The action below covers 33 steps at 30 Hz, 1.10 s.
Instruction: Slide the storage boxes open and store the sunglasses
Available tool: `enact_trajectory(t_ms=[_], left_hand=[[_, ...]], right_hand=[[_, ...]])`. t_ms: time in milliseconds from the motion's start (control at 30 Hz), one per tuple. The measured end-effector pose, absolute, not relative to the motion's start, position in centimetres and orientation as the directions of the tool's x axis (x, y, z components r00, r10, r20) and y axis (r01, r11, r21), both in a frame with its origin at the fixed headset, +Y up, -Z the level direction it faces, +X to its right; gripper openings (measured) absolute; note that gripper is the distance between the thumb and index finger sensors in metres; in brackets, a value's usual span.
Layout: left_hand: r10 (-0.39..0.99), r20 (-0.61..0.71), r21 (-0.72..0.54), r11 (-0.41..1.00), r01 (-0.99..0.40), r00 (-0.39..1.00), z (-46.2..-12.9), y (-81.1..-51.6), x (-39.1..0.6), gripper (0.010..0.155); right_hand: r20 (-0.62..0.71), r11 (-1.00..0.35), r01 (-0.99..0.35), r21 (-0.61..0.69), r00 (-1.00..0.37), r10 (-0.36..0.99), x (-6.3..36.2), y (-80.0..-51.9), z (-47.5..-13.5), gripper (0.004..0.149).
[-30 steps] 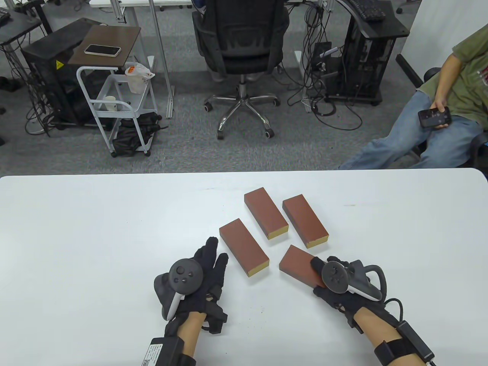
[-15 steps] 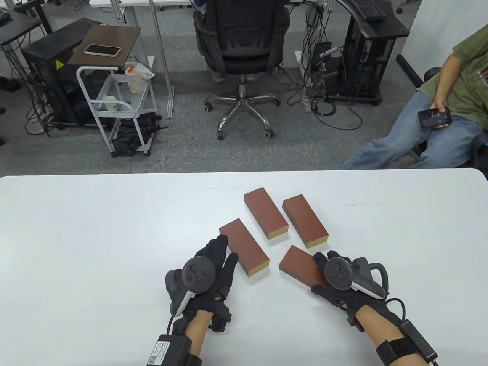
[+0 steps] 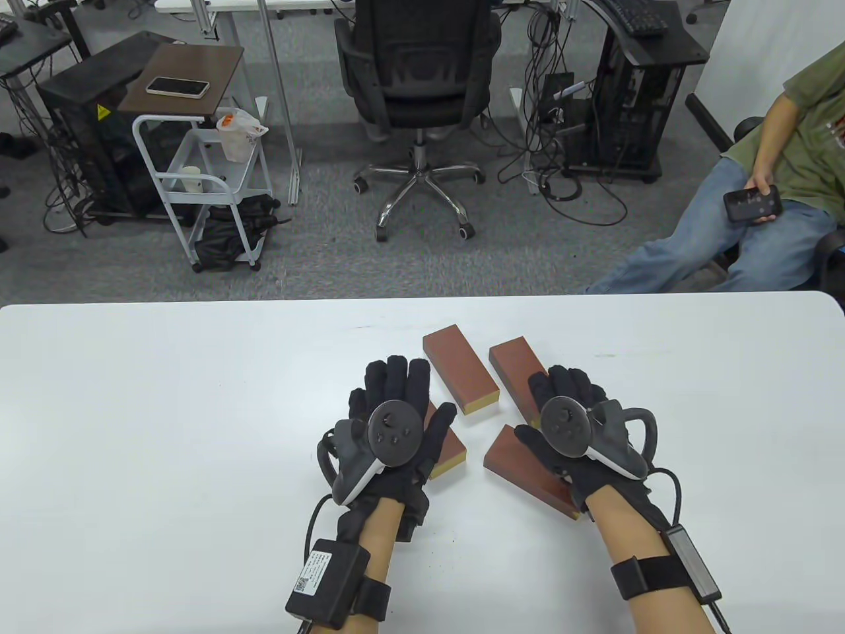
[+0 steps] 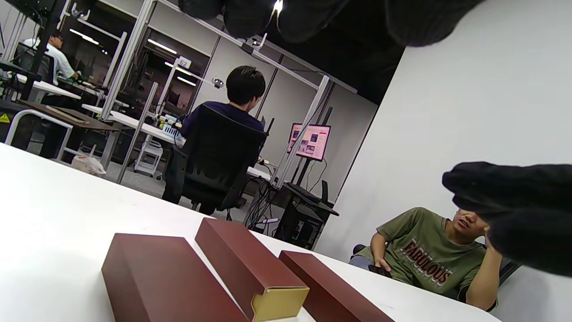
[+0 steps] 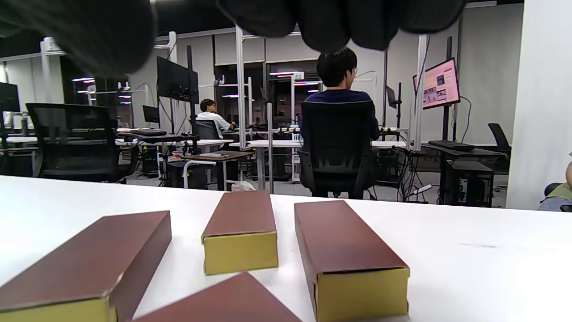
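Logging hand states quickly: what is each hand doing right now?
Left hand: open, fingers spread above a box, holding nothing.
Right hand: open, holding nothing.

Table view: high, looking down across the desk (image 3: 165, 396) toward the office floor. Left wrist view: low, close to the desk surface, tilted, facing the boxes (image 4: 250, 264). Right wrist view: low, level, facing likewise. All three share the boxes and office chair (image 3: 416, 86).
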<state>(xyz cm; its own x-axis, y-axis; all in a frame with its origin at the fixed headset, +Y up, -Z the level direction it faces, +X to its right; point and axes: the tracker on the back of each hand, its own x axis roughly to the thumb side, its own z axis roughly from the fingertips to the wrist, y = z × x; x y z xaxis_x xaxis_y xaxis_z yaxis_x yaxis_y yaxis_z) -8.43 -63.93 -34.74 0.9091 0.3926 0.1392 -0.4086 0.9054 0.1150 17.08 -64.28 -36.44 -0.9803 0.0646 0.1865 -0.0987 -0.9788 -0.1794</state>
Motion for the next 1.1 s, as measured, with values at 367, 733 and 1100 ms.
enact_trajectory(t_ms=[367, 733, 1100], left_hand=[[0.388, 0.117, 0.073, 0.915, -0.397, 0.914, -36.0, -64.9, -8.9, 0.071], [0.374, 0.135, 0.12, 0.913, -0.39, 0.917, -35.8, -64.6, -8.6, 0.07], [0.381, 0.124, 0.089, 0.915, -0.393, 0.916, -35.5, -65.6, -9.0, 0.069]], right_hand=[[0.187, -0.98, -0.143, -0.138, -0.975, 0.116, 15.7, -64.8, -37.0, 0.064], [0.209, -0.983, -0.146, -0.11, -0.971, 0.121, 14.4, -65.4, -37.0, 0.064], [0.212, -0.983, -0.145, -0.111, -0.97, 0.119, 14.6, -65.4, -36.9, 0.068]])
